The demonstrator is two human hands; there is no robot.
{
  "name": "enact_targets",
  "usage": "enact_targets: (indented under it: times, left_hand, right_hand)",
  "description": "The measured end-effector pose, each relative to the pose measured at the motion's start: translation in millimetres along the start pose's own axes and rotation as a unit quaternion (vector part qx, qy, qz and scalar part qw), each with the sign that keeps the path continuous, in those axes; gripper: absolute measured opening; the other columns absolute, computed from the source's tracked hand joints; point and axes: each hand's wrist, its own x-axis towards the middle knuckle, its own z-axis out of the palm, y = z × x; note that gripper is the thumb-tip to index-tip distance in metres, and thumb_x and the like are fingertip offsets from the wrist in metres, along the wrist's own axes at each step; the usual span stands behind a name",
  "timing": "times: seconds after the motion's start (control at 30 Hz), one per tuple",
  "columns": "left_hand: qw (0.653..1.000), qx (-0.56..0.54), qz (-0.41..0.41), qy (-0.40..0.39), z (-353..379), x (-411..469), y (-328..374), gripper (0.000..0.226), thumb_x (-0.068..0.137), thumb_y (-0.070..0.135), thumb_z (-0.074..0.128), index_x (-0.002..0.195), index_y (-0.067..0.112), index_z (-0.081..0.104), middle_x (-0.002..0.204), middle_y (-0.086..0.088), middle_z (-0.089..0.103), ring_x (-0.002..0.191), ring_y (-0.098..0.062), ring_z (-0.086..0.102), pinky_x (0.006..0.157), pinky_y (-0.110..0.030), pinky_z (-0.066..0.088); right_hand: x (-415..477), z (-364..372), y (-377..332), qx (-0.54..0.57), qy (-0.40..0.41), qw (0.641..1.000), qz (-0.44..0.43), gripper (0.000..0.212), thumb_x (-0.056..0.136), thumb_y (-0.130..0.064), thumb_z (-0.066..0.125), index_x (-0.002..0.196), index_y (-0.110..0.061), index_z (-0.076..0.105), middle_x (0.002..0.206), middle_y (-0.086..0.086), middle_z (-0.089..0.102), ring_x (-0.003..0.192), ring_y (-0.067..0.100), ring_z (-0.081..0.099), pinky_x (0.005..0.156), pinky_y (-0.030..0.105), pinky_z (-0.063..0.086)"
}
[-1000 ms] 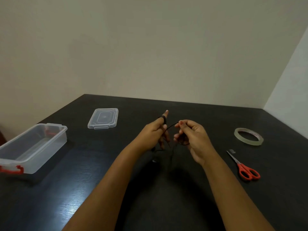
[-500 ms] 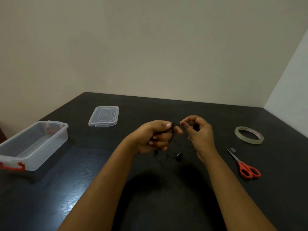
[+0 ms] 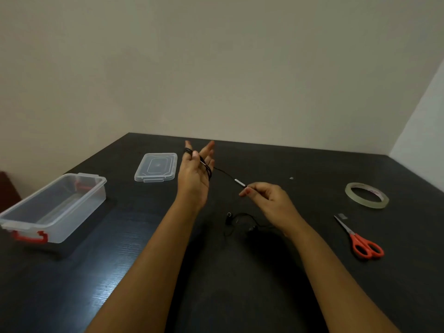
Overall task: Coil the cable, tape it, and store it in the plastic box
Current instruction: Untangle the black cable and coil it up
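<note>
We are looking down at a dark wood-grain bench (image 3: 72, 284) from the person's own viewpoint. The left hand (image 3: 194, 174) is lifting off the bench with fingers straight and spread. It is carrying several turns of a thin black cable (image 3: 225, 174), looped from the thumb across to the little-finger side. From there the cable is running taut to the right hand (image 3: 269, 200), which is pinching it just beside a small silver inline piece (image 3: 239, 182). The rest is lying loose on the bench under the right wrist.

The cable looks light, soft and springy, so it is likely to uncoil if let go. It is best held at the looped bundle, not by the ends.

A clear plastic box with red latches (image 3: 72, 219) is sitting open at the left, with its clear lid (image 3: 156, 167) beyond it. A roll of clear tape (image 3: 366, 205) and orange-handled scissors (image 3: 360, 239) are lying at the right.

Faint print is showing inside the tape roll, but it is too small to read. We are seeing no other writing.
</note>
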Motion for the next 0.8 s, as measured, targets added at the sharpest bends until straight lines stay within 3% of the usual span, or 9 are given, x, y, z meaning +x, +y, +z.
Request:
enact_targets:
  times: [0.13,0.23,0.37,0.5,0.57,0.6,0.67,0.73,0.8]
  left_hand:
    - [0.998,0.052,0.016,0.006,-3.2,1.9,-7.6,0.051,0.104,0.012,0.022,0.15,0.018,0.003,0.106,-0.008,0.066,0.131,-0.024,0.045,0.116,-0.04,0.023]
    - [0.984,0.173,0.051,-0.004,-10.6,7.5,-11.9,0.053,0.103,0.015,0.024,0.151,0.016,-0.001,0.097,-0.001,0.07,0.132,-0.02,0.044,0.118,-0.039,0.017]
    - [0.887,0.446,0.06,-0.102,-12.4,2.9,-22.0,0.06,0.101,0.017,0.032,0.151,0.022,-0.002,0.088,0.002,0.069,0.117,-0.02,0.055,0.113,-0.035,0.027]
    - [0.8,0.562,-0.041,-0.204,-1.0,-11.8,-18.9,0.05,0.1,0.024,0.038,0.148,0.028,0.024,0.121,-0.016,0.059,0.113,-0.026,0.056,0.1,-0.038,0.044]
    - [0.8,0.537,-0.102,-0.246,8.9,-23.2,-12.4,0.036,0.101,0.026,0.035,0.135,0.019,0.045,0.088,-0.01,0.059,0.085,-0.02,0.06,0.076,-0.034,0.05]
    - [0.809,0.501,-0.137,-0.276,14.8,-29.8,-8.6,0.03,0.102,0.027,0.033,0.124,0.017,0.052,0.07,-0.007,0.05,0.066,-0.017,0.058,0.075,-0.038,0.052]
    - [0.824,0.412,-0.201,-0.334,21.1,-36.6,-5.0,0.028,0.103,0.024,0.029,0.108,0.017,0.055,0.052,-0.003,0.035,0.04,-0.011,0.042,0.095,-0.045,0.05]
    - [0.837,0.329,-0.257,-0.353,24.4,-38.8,-2.5,0.032,0.103,0.023,0.027,0.109,0.016,0.057,0.045,0.001,0.031,0.033,-0.008,0.029,0.095,-0.043,0.051]
    - [0.849,0.269,-0.296,-0.346,25.2,-40.1,0.5,0.035,0.102,0.024,0.028,0.107,0.017,0.062,0.042,0.004,0.03,0.031,-0.006,0.025,0.084,-0.037,0.055]
  right_hand:
    - [-5.3,6.3,-5.7,-0.093,-0.114,0.989,-0.023,0.013,0.093,-0.035,0.056,0.09,-0.037,0.068,0.093,-0.007,0.07,0.087,0.009,0.065,0.082,0.033,0.054]
    - [-7.4,8.4,-14.2,-0.09,-0.134,0.986,-0.05,0.015,0.093,-0.037,0.056,0.097,-0.034,0.07,0.095,-0.008,0.071,0.085,0.006,0.065,0.08,0.028,0.054]
    - [-9.6,-1.9,-19.8,-0.085,-0.073,0.989,-0.095,0.012,0.091,-0.029,0.061,0.084,-0.031,0.071,0.069,-0.016,0.065,0.064,-0.003,0.059,0.059,0.011,0.042]
    - [-9.4,-20.6,-14.8,-0.064,0.044,0.988,-0.135,0.008,0.085,-0.024,0.068,0.079,-0.028,0.07,0.065,-0.008,0.065,0.058,0.004,0.057,0.053,0.014,0.042]
    - [-8.6,-26.6,-11.5,-0.046,0.103,0.982,-0.153,0.005,0.081,-0.019,0.073,0.077,-0.021,0.071,0.066,-0.01,0.064,0.06,0.002,0.058,0.054,0.01,0.041]
    - [-8.2,-27.8,-9.9,-0.036,0.125,0.979,-0.159,0.006,0.08,-0.018,0.074,0.076,-0.019,0.07,0.066,-0.01,0.064,0.06,0.001,0.058,0.055,0.009,0.041]
    - [-7.6,-28.3,-7.7,-0.005,0.152,0.976,-0.154,0.007,0.078,-0.017,0.075,0.074,-0.015,0.069,0.069,-0.007,0.066,0.062,0.002,0.061,0.057,0.009,0.044]
    - [-7.2,-27.6,-7.6,0.062,0.159,0.976,-0.138,0.009,0.079,-0.014,0.074,0.075,-0.009,0.068,0.071,-0.002,0.069,0.066,0.004,0.068,0.062,0.013,0.051]
    - [-6.7,-25.4,-8.6,0.104,0.158,0.975,-0.121,0.008,0.082,-0.012,0.07,0.077,-0.008,0.067,0.072,-0.002,0.07,0.068,0.006,0.071,0.065,0.015,0.054]
